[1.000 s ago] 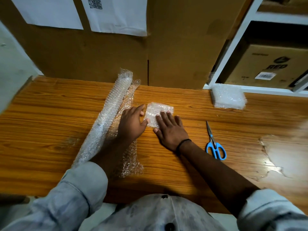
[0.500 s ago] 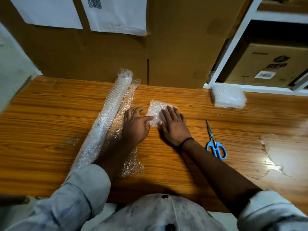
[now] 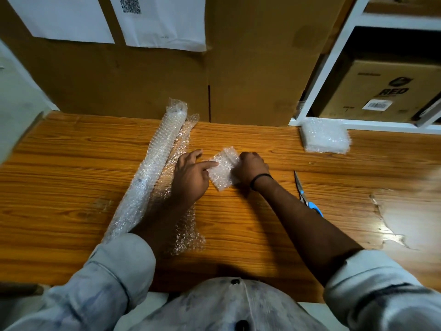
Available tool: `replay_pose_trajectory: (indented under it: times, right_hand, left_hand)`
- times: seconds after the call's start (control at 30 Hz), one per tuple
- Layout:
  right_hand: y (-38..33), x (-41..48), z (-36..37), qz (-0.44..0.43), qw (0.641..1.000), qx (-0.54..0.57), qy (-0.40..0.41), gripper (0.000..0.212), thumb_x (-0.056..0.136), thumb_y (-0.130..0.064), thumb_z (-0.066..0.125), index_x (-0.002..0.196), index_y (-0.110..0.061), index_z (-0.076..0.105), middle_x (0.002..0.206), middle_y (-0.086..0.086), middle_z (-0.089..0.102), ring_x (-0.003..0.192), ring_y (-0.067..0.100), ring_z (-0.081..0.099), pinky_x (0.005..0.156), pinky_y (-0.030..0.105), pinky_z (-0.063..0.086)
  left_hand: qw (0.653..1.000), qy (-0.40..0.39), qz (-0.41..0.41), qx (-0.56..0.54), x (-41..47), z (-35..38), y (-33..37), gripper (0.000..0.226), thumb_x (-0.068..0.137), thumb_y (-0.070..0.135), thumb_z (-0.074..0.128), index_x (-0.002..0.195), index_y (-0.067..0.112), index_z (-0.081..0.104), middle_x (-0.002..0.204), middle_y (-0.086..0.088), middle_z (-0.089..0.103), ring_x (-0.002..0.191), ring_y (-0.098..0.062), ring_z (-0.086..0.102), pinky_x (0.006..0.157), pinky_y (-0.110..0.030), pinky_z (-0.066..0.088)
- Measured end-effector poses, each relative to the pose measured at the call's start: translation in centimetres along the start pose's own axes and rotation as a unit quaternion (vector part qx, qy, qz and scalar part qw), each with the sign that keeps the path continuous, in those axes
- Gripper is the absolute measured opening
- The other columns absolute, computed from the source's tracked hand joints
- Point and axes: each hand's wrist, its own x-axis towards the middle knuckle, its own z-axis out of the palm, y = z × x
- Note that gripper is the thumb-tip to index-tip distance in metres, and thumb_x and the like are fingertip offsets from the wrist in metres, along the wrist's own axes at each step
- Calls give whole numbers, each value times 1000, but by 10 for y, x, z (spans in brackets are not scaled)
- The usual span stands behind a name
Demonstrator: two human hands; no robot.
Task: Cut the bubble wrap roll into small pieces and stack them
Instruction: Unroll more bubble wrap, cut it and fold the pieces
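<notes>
A cut piece (image 3: 223, 170) of bubble wrap lies on the desk (image 3: 71, 163) between the two hands, just right of the roll (image 3: 155, 168). The left hand (image 3: 191, 177) is flat and relaxed, its fingers straight, with one fingertip pressing the piece's left edge. The right hand (image 3: 250, 168) has its fingers curled over the piece's right side and appears to grip it there; the fingertips themselves are hidden under the hand. The piece looks a little raised and crumpled at its far edge.

The roll lies slantwise on the left half of the desk, with a loose sheet (image 3: 186, 235) unrolled beside it under the left forearm. The scissors (image 3: 298, 185) lie on the desk to the right, partly hidden by the right forearm, and neither hand touches them. The stack (image 3: 324, 136) of finished pieces sits at the far right of the desk, against the white shelf (image 3: 334, 44), well apart from the hands.

The step in hand seems to be picking up or squaring a cut piece before stacking it. The next move probably calls for the left finger to let go, and for the right hand to carry the piece across to the stack and lay it flat with the edges lined up. The film is light and springy, so it may curl or slide off unless it is pressed down.
</notes>
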Motion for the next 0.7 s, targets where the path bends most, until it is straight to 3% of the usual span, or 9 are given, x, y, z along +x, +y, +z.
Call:
replay_pose_trajectory:
  times: [0.07,0.13,0.23,0.33,0.4,0.47,0.5,0.63,0.7]
  right_hand:
    - [-1,-1,0,0,997,69,13,10,85,-20,67,94,-14,68,112,16,69,99,34,64,78,34,50]
    - [0,-3,-5,6,990,141,21,12,86,-18,71,94,-9,70,103,14,72,94,32,66,70,32,47]
    - [2,-8,-14,29,962,268,29,14,86,-21,78,92,-10,72,94,9,74,86,26,68,72,36,53]
    - [10,-12,-24,47,912,407,12,10,87,-16,80,88,-13,71,94,11,75,80,25,68,65,34,52]
    - [20,-13,-32,52,889,455,7,17,87,-17,81,100,-7,73,103,14,77,87,29,73,69,41,57]
    - [31,-11,-38,49,890,453,30,23,88,-20,81,106,-9,72,106,12,76,94,31,74,76,45,60]
    - [39,-10,-42,48,897,436,56,26,88,-23,80,109,-12,70,107,10,76,95,29,73,78,44,60]
    - [73,-11,-57,21,926,340,163,49,89,-25,78,133,-22,58,101,1,70,89,19,67,81,38,57]
    - [92,-13,-66,4,933,300,197,60,90,-21,77,144,-20,51,102,-1,63,90,15,60,78,27,47]
  left_hand:
    - [1000,12,-8,-8,-1,1,0,37,96,18,60,127,36,72,155,-2,47,141,-30,32,109,-55,40]
    - [1000,21,-9,-17,-2,1,1,34,97,26,62,130,33,70,153,-2,48,139,-30,35,107,-51,42]
    - [996,42,-12,-77,0,3,6,38,96,32,68,133,29,68,149,-4,50,134,-27,46,105,-44,46]
    - [971,51,-61,-225,9,4,22,42,94,27,75,135,26,67,141,-1,60,121,-15,59,102,-35,53]
    - [954,33,-90,-283,17,3,36,45,93,23,76,136,24,66,142,5,62,121,-6,58,99,-18,49]
    - [950,30,-87,-299,25,4,50,48,90,17,78,137,23,65,142,9,61,125,-1,52,91,1,38]
    - [950,33,-83,-299,29,7,57,50,89,15,79,137,23,66,142,10,61,124,0,52,89,4,36]
    - [959,30,-56,-276,43,26,84,52,86,14,82,133,31,68,136,11,60,115,-5,57,98,-24,52]
    - [965,24,-38,-260,49,37,101,50,85,14,82,130,32,69,135,9,59,106,-2,57,96,-26,54]
